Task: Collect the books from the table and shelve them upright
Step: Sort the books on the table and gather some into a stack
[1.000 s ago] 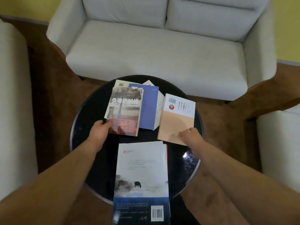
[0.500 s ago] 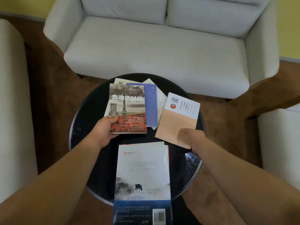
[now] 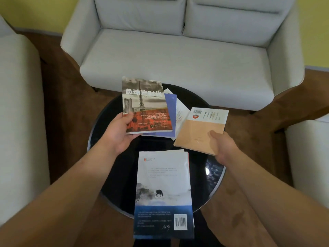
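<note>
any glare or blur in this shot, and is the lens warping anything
Head view: white glare spot on the glossy black table by the right hand gripping the tan book; the top of the tower-cover book, in the left hand, is smeared; the wide lens bows the sofa.

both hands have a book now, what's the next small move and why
Probably stack the tan book onto the tower-cover book in the left hand: each hand grips one lifted book, while the blue book and cow-cover book lie on the table, so the right hand needs freeing.
</note>
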`<action>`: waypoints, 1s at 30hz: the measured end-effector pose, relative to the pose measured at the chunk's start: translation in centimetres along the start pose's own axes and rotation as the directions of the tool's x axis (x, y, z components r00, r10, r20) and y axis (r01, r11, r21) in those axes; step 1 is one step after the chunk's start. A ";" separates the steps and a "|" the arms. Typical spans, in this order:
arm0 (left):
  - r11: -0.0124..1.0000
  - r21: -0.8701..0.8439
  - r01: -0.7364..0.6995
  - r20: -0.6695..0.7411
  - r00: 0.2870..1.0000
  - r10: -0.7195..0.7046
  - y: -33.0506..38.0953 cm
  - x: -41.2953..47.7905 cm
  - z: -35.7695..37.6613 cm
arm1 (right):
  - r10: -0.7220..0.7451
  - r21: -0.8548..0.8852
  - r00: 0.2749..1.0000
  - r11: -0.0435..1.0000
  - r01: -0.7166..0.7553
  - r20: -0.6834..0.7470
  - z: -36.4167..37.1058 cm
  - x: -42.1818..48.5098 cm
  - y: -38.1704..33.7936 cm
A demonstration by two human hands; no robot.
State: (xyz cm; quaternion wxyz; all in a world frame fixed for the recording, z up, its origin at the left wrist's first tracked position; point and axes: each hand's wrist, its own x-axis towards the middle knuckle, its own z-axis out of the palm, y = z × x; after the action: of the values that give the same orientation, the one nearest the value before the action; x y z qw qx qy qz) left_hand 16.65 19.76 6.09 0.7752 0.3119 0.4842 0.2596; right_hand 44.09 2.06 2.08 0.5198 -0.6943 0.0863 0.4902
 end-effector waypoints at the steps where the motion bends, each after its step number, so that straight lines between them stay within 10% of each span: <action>1: 1.000 0.008 -0.010 0.019 1.000 0.010 0.3 -0.9 -0.1 | -0.019 0.008 1.000 1.000 0.019 -0.008 -0.2 -0.9 -0.5; 12: 0.977 0.189 -0.093 0.185 0.981 0.058 -1.4 -11.5 -3.5 | -0.418 -0.151 0.907 0.901 0.406 -0.057 -3.2 -11.9 -1.5; 23: 0.933 0.357 0.040 0.261 0.955 -0.141 -4.2 -16.2 -6.9 | -0.474 -0.209 0.880 0.863 0.460 -0.017 -4.2 -18.3 1.8; 26: 0.766 0.643 -0.016 0.203 0.967 -0.151 -3.3 -15.9 -6.8 | -0.484 -0.232 0.875 0.850 0.474 0.011 -4.9 -19.0 2.0; 30: 0.259 0.950 -0.174 0.194 0.980 -0.050 -3.2 -14.6 -5.5 | -0.478 -0.274 0.875 0.834 0.479 0.076 -6.1 -19.7 1.7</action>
State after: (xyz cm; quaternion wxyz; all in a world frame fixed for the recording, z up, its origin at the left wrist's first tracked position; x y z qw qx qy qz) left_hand 6.21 8.60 10.45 0.4560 0.7597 0.4552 -0.0879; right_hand 36.71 -11.30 16.09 0.5205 -0.7600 -0.1625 0.3536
